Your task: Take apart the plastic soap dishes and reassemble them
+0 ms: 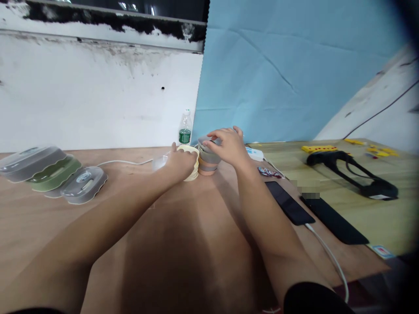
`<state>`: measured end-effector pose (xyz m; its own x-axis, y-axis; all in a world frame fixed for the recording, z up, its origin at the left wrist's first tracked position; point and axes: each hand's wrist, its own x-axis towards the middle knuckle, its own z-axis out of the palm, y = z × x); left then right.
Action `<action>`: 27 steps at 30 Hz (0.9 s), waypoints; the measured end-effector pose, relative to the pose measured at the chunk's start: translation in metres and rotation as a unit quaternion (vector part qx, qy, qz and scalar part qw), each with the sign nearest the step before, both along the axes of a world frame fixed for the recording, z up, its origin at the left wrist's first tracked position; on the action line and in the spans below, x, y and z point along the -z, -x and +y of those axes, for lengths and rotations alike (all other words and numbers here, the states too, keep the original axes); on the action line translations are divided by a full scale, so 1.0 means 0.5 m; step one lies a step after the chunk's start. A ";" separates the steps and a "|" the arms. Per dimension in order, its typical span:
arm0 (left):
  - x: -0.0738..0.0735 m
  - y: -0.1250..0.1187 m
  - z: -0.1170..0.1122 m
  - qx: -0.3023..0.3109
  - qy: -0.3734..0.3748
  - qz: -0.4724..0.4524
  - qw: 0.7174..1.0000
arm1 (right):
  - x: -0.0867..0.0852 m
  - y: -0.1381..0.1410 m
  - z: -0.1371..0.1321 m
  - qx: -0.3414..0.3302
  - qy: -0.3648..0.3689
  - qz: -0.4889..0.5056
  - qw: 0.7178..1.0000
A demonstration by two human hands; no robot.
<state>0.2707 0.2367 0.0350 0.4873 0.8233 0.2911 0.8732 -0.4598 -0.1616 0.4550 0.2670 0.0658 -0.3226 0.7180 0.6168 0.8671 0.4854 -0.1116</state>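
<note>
Both my arms reach far across the wooden table point(183, 226). My left hand point(179, 162) is closed around a cream-coloured stack of round cups or bowls point(193, 168). My right hand point(227, 144) lies on top of a grey and pink stack of similar cups point(207, 162) right beside it, with the fingers curled over the rim. A small clear piece point(159, 162) sits just left of my left hand.
Several clear and green lidded containers point(52, 172) lie at the left. A water bottle point(185, 127) stands by the wall. Two dark phones point(290, 203), one on a white cable point(327, 255), a white power strip point(255, 153) and a black strap device point(353, 172) lie at the right.
</note>
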 end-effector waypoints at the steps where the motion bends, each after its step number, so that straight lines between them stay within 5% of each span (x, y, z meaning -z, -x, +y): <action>1: 0.011 -0.006 0.004 0.007 0.002 0.002 1.000 | -0.002 -0.001 -0.002 -0.001 0.000 0.001 1.000; 5: 0.032 -0.012 0.013 0.012 0.009 0.002 1.000 | -0.006 -0.006 -0.004 -0.006 -0.008 0.008 1.000; 19: 0.033 0.020 -0.023 0.089 -0.009 -0.063 0.994 | -0.010 0.016 -0.015 -0.060 -0.057 0.051 0.995; 23: 0.018 0.071 -0.052 0.118 -0.029 -0.127 0.985 | -0.024 0.054 -0.048 -0.114 -0.109 0.086 0.984; 27: 0.024 0.178 -0.086 0.094 -0.095 -0.199 0.971 | -0.003 0.130 -0.117 -0.213 -0.145 0.123 0.958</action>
